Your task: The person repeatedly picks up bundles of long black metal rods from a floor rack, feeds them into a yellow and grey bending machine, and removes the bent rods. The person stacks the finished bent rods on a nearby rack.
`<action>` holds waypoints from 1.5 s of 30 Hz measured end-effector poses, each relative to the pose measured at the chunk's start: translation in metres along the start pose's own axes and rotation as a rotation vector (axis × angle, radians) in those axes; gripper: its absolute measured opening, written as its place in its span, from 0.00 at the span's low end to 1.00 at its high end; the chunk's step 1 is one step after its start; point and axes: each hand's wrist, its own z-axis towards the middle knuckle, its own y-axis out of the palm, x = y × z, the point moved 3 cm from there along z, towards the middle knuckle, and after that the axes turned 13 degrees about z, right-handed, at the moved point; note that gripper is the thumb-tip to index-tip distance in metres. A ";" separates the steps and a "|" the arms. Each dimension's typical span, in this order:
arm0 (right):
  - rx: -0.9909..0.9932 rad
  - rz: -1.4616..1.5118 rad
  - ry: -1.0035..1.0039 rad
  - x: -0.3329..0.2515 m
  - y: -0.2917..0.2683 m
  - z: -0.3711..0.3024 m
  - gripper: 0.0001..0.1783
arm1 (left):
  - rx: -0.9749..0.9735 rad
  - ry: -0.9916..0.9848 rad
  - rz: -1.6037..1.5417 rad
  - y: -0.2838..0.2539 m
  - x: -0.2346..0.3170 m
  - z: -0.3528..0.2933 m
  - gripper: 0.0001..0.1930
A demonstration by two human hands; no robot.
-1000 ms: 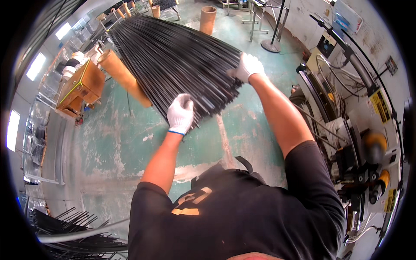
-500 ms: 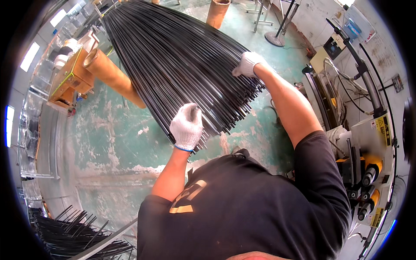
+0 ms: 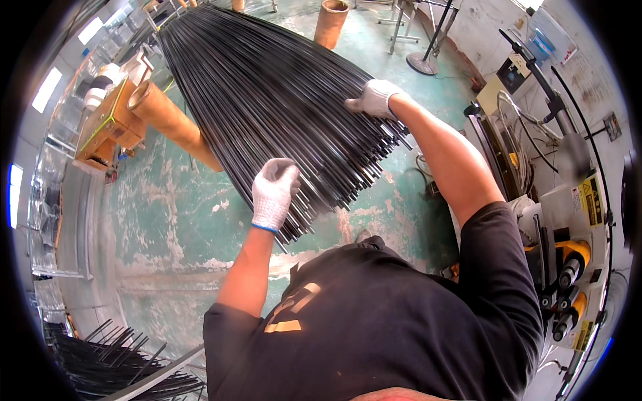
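Note:
A wide bundle of long, thin black rods (image 3: 267, 87) fans out in front of me, its loose ends pointing my way. My left hand (image 3: 273, 190), in a white knit glove with a blue cuff, is over the near left edge of the bundle. Its fingers are curled in, and whatever they may hold cannot be made out. At the bundle's right edge is my right hand (image 3: 376, 99), gloved in white too. It rests against the rods with the thumb stretched out to the left; its other fingers are partly hidden.
A brown cardboard tube (image 3: 174, 123) leans at the bundle's left, near a wooden cabinet (image 3: 110, 123). Another brown tube (image 3: 331, 23) stands beyond. On the right is a machine with yellow-black parts (image 3: 572, 260). More black rods (image 3: 120, 364) lie at lower left.
My left hand has shifted slightly left, still curled. My right hand has moved a little left and up, its thumb now reaching further over the rods. The near rod ends have shifted a little.

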 end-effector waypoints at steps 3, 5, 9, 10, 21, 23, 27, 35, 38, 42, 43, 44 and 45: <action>-0.028 -0.003 0.027 -0.001 -0.003 -0.013 0.39 | -0.164 -0.070 -0.152 0.015 0.020 0.002 0.10; 0.015 0.060 -0.013 0.003 -0.002 -0.026 0.35 | -0.211 -0.029 -0.111 0.028 0.034 0.007 0.11; -0.066 0.287 0.008 0.012 -0.003 -0.087 0.27 | -0.299 -0.094 -0.247 0.058 0.053 0.041 0.12; -0.114 0.429 0.081 0.016 -0.001 -0.115 0.26 | -0.335 -0.138 -0.314 0.066 0.054 0.055 0.14; 0.123 0.058 0.834 0.144 0.066 -0.549 0.20 | -0.488 -0.359 -0.757 0.114 0.041 0.177 0.27; 0.076 -0.004 0.939 0.159 0.084 -0.593 0.17 | -0.475 -0.412 -0.849 0.118 0.029 0.183 0.29; 0.545 0.012 0.795 0.139 0.137 -0.548 0.19 | -0.431 -0.459 -0.790 0.171 0.025 0.153 0.20; 0.964 -0.250 0.758 0.265 0.187 -0.701 0.06 | -0.750 -0.488 -0.921 0.205 0.097 0.031 0.07; 1.080 -0.337 1.062 0.318 0.215 -0.818 0.08 | -0.858 -0.273 -0.877 0.207 0.154 0.048 0.07; 1.705 -0.466 1.610 0.356 0.274 -0.918 0.16 | -1.050 -0.134 -0.878 0.292 0.207 -0.016 0.07; 2.185 0.391 1.135 0.381 0.298 -0.912 0.20 | -1.106 -0.146 -0.889 0.313 0.204 -0.023 0.08; 2.654 1.127 0.612 0.400 0.320 -0.899 0.25 | -1.070 -0.127 -0.841 0.340 0.199 -0.048 0.09; 2.569 1.441 0.118 0.386 0.279 -0.855 0.26 | -1.040 -0.103 -0.799 0.377 0.190 -0.076 0.10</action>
